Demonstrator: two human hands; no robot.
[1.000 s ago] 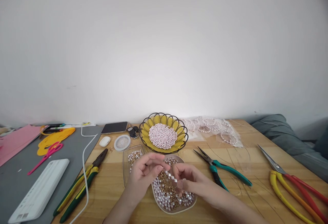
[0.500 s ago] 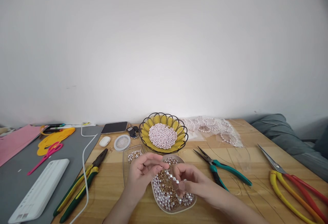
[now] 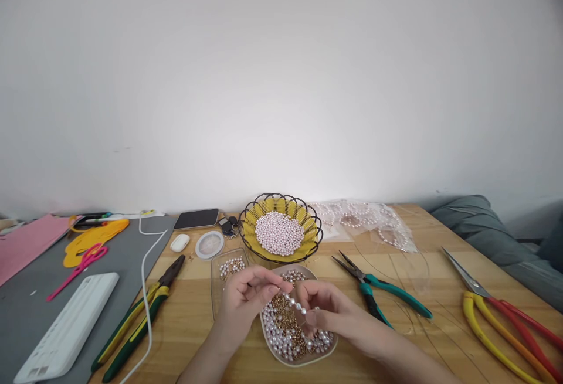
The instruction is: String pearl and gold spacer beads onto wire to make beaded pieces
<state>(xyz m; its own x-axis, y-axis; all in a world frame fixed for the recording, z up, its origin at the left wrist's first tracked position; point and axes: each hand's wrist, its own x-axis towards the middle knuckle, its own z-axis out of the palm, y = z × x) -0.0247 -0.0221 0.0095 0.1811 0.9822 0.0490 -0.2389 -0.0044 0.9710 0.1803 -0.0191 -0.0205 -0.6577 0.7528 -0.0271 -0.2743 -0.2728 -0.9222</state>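
A short string of pearl beads (image 3: pixel 295 303) is stretched between my two hands, above a shallow tray (image 3: pixel 300 364) of mixed pearl and gold beads. My left hand (image 3: pixel 248 293) pinches its left end between thumb and fingertips. At the other end, my right hand (image 3: pixel 332 311) has thumb and forefinger closed on the string. The thread itself is too thin to make out clearly. Behind my left hand, a clear box (image 3: pixel 215 281) with more beads is partly covered. A yellow basket with a black wire rim (image 3: pixel 319 240), full of pale pink beads, stands just beyond the tray.
Teal-handled pliers (image 3: pixel 367 284) and large scissors (image 3: pixel 477 290) lie to the right, among loose wires. To the left are green-yellow pliers (image 3: pixel 145 313), a white cable (image 3: pixel 144 272), a white keyboard-like device (image 3: pixel 68 328) and pink scissors (image 3: pixel 81 267). Bagged bead strings (image 3: pixel 360 217) lie at the back.
My left hand has dipped very slightly, and the bead string has shifted a little with it. The right hand keeps nearly the same place and grip.
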